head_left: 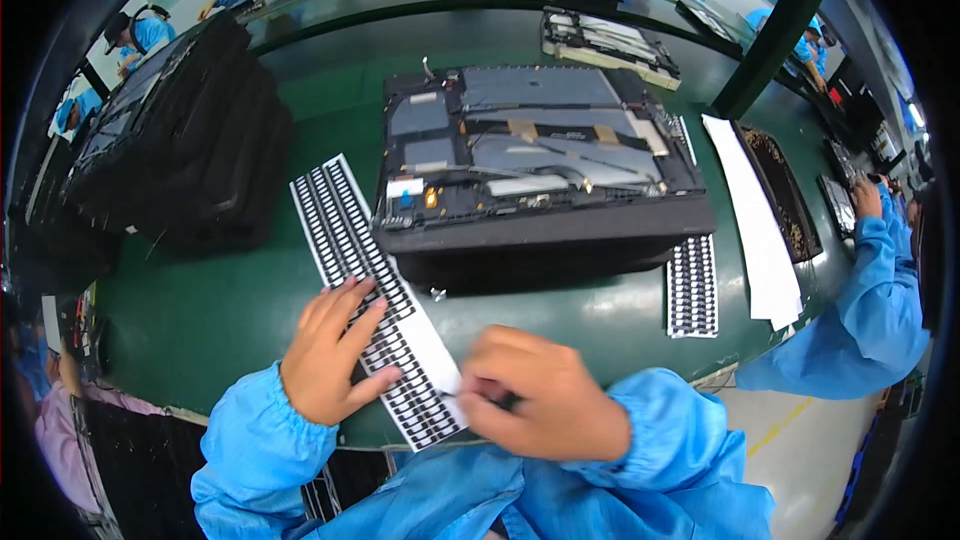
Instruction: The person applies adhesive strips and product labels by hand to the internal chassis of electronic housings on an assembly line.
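Observation:
A long white sheet [420, 332] with rows of small black-and-white stickers slants across the green table in front of me. My left hand [335, 355] lies on it, fingers spread and pressing it down, with nothing gripped. Over the sheet's near right edge my right hand [545, 395] is closed round a thin dark tool [508, 401]; most of it is hidden in the fingers, and its kind cannot be made out. Beyond the hands, a black tray [540, 225] on a dark block bears a grey flat device part [540, 90] with cables and tape.
Tall black stacked trays [200, 150] stand at the left. To the right lie another sticker sheet [692, 285], white paper [755, 220] and a black tray of small parts [780, 190]. A dark post [775, 40] rises behind. Co-workers in blue sit around; one sleeve [865, 305] is close at right.

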Tool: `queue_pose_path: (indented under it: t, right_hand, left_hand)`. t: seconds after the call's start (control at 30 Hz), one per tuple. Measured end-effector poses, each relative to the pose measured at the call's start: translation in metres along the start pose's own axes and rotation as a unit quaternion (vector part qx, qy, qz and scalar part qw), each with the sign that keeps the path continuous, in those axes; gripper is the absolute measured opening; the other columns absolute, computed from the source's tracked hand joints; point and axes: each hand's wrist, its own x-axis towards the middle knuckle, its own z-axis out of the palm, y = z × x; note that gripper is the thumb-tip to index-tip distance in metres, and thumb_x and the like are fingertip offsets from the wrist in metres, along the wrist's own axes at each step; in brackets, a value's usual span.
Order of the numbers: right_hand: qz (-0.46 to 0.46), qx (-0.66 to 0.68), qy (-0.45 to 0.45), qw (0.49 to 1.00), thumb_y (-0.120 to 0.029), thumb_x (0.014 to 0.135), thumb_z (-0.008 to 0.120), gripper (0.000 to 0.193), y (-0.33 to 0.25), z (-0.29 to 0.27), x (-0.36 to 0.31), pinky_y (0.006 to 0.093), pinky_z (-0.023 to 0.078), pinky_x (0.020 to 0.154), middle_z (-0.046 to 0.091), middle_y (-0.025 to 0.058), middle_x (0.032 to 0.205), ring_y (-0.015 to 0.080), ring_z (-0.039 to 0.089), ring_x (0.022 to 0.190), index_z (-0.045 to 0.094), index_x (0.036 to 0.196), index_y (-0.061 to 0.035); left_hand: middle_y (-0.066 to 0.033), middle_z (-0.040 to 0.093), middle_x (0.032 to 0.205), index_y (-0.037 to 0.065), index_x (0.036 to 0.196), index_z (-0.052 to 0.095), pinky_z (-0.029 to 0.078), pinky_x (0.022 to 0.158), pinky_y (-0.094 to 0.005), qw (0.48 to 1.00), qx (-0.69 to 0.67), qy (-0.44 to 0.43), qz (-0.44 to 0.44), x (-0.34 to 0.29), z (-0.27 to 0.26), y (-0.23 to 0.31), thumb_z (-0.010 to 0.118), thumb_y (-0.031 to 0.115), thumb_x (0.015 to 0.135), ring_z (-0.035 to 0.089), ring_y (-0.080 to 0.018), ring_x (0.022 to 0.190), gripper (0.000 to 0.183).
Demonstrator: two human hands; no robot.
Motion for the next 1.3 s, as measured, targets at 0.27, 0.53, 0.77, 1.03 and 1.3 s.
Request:
queue_pose_path:
  t: [0.27,0.53,0.77,1.03,1.3]
  right_hand:
    - [0.066,0.064,0.298,0.950,-0.004,0.072,0.051,0.006,-0.004,-0.142,-0.007,0.0274,0.034,0.078,0.053,0.0080,0.087,0.0155,0.048,0.084,0.054,0.074,0.0005]
    - [0.085,-0.169,0.211,0.959,-0.003,0.067,0.060,0.005,0.027,-0.133,0.025,0.0358,0.029,0.094,0.047,0.0186,0.119,0.0286,0.042,0.110,0.059,0.072,-0.0035]
    - [0.087,-0.146,0.227,0.959,-0.001,0.064,0.060,0.006,0.028,-0.136,0.024,0.0371,0.031,0.092,0.048,0.0209,0.117,0.0309,0.042,0.108,0.059,0.070,-0.0027]
    - [0.081,-0.192,0.215,0.954,-0.001,0.064,0.060,0.006,0.028,-0.137,0.025,0.0370,0.031,0.091,0.050,0.0201,0.114,0.0304,0.043,0.106,0.058,0.069,-0.0019]
    - [0.061,-0.219,0.218,0.949,0.001,0.062,0.063,0.007,0.035,-0.149,0.017,0.0349,0.038,0.085,0.055,0.0169,0.106,0.0289,0.049,0.101,0.058,0.067,-0.0012]
  left_hand:
    - [-0.0166,0.056,0.104,0.002,0.096,0.059,0.042,0.080,-0.0460,0.968,0.001,0.127,0.214,0.088,-0.035,0.050,0.068,0.013,0.058,0.055,-0.0327,0.094,0.041]
    - [-0.0155,0.056,0.105,-0.004,0.096,0.059,0.045,0.077,-0.0389,0.952,0.039,0.106,0.284,0.141,0.007,0.062,0.068,0.013,0.058,0.053,-0.0298,0.095,0.042]
    - [-0.0132,0.057,0.105,-0.002,0.096,0.061,0.046,0.076,-0.0375,0.956,0.057,0.096,0.272,0.143,0.007,0.067,0.067,0.014,0.060,0.053,-0.0293,0.097,0.040]
    - [-0.0126,0.056,0.107,-0.002,0.095,0.061,0.044,0.080,-0.0375,0.959,0.065,0.091,0.261,0.145,0.002,0.072,0.066,0.016,0.062,0.053,-0.0287,0.099,0.038]
    - [-0.0160,0.054,0.110,-0.006,0.097,0.058,0.044,0.084,-0.0388,0.956,0.046,0.053,0.284,0.169,0.011,0.090,0.062,0.011,0.065,0.052,-0.0304,0.102,0.036]
